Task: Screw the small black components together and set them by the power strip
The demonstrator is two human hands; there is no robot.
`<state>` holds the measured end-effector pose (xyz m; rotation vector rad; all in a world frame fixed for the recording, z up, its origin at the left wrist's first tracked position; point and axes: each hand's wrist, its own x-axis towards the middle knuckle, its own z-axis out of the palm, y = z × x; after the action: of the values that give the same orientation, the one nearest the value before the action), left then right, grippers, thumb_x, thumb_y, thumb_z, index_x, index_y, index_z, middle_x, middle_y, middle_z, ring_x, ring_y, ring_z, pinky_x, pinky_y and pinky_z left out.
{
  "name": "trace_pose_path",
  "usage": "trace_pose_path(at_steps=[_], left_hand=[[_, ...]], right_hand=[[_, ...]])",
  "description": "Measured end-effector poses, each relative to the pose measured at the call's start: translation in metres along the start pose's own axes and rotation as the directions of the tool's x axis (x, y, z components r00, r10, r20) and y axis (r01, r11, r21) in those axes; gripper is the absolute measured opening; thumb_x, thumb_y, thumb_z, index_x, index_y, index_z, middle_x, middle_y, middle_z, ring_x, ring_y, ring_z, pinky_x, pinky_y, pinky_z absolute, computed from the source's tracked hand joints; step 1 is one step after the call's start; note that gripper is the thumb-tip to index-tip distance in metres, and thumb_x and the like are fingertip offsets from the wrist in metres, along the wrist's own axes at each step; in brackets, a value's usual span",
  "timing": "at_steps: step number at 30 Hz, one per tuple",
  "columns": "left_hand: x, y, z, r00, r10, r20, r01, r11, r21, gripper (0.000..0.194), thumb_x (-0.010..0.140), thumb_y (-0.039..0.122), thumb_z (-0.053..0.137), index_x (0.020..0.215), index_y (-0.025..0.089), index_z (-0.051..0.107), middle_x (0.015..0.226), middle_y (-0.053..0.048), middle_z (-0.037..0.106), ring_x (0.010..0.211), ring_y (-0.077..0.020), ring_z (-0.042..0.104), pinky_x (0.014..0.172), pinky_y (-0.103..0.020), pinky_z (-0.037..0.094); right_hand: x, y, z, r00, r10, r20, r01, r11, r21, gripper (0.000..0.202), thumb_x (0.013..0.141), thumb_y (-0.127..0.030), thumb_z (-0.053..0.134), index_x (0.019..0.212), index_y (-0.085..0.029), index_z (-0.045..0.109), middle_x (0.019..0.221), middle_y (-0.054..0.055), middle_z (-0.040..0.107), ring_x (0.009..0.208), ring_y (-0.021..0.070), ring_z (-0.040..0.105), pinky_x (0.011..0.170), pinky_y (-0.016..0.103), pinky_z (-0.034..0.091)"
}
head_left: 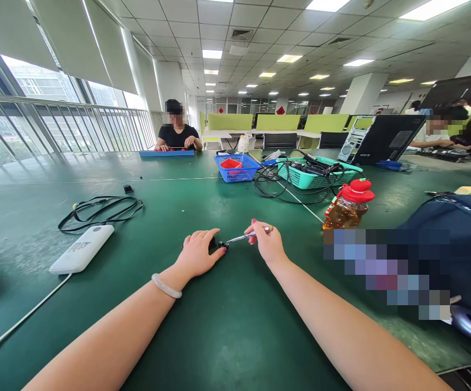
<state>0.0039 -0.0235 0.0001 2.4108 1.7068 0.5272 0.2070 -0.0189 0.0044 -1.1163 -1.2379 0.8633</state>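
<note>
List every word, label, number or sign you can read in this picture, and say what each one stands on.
No text can be read.
White power bank: grey markings, too blurred to read.
Red signs on the far wall: too small to read.
Bottle with the red cap: no readable label.
The small black part under the left hand and the metal tool in the right hand: no lettering visible.

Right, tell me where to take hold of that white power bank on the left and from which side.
Grip the white power bank across its two long edges, near the middle, coming down from above. It lies flat on the green table, so only its sides offer purchase. Stay clear of the near end, where the white cable plugs in, and of the black cord behind.
</note>
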Motion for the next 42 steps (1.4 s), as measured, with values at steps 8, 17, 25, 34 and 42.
trace_pose_path(at_steps=[8, 17, 25, 34, 42], left_hand=[[-0.009, 0.027, 0.003, 0.997, 0.046, 0.057, -0.048, 0.999, 0.024, 0.038, 0.087, 0.051, 0.049, 0.117, 0.032, 0.059, 0.132, -0.007, 0.055, 0.126, -0.0302, 0.043, 0.105, -0.058, 0.03], [-0.037, 0.036, -0.009, 0.968, 0.194, 0.158, -0.192, 0.981, -0.029, 0.021, 0.09, 0.033, 0.047, 0.104, 0.029, 0.063, 0.129, -0.005, 0.054, 0.124, -0.0262, 0.045, 0.106, -0.051, 0.036], [-0.107, -0.046, -0.048, 0.99, 0.09, 0.11, -0.096, 0.994, 0.05, 0.028, 0.09, 0.039, 0.042, 0.101, 0.03, 0.066, 0.13, -0.005, 0.056, 0.12, -0.0255, 0.051, 0.103, -0.046, 0.042], [-0.155, -0.161, -0.104, 0.945, -0.328, -0.017, 0.327, 0.937, 0.119, 0.036, 0.071, 0.054, 0.052, 0.094, 0.033, 0.07, 0.107, -0.001, 0.071, 0.101, -0.0265, 0.063, 0.098, -0.041, 0.045], [-0.169, -0.164, -0.118, 0.93, -0.335, -0.153, 0.356, 0.924, 0.139, 0.037, 0.073, 0.057, 0.049, 0.094, 0.034, 0.068, 0.102, 0.002, 0.072, 0.108, -0.0271, 0.061, 0.098, -0.042, 0.045]], right_hand=[[0.012, 0.012, -0.009, 0.981, 0.064, -0.183, -0.038, 0.989, 0.144, 0.046, 0.081, -0.052, 0.054, 0.051, -0.018, 0.063, 0.042, -0.001, 0.049, 0.043, 0.0103, 0.047, 0.047, 0.025, 0.04], [0.009, 0.011, -0.007, 0.988, 0.059, -0.144, -0.036, 0.986, 0.162, 0.044, 0.081, -0.051, 0.054, 0.052, -0.018, 0.063, 0.044, -0.001, 0.049, 0.044, 0.0105, 0.048, 0.047, 0.025, 0.04], [0.006, 0.003, -0.005, 0.99, 0.071, -0.118, -0.055, 0.989, 0.136, 0.045, 0.08, -0.053, 0.054, 0.052, -0.018, 0.063, 0.043, -0.001, 0.049, 0.044, 0.011, 0.047, 0.048, 0.025, 0.04], [0.003, 0.003, 0.0, 0.995, 0.068, -0.074, -0.059, 0.991, 0.121, 0.045, 0.078, -0.054, 0.055, 0.052, -0.019, 0.063, 0.042, -0.001, 0.049, 0.044, 0.011, 0.047, 0.047, 0.025, 0.04], [0.001, 0.003, -0.001, 0.993, 0.089, -0.075, -0.08, 0.991, 0.109, 0.046, 0.08, -0.055, 0.054, 0.054, -0.019, 0.064, 0.045, -0.001, 0.05, 0.046, 0.011, 0.048, 0.048, 0.025, 0.041]])
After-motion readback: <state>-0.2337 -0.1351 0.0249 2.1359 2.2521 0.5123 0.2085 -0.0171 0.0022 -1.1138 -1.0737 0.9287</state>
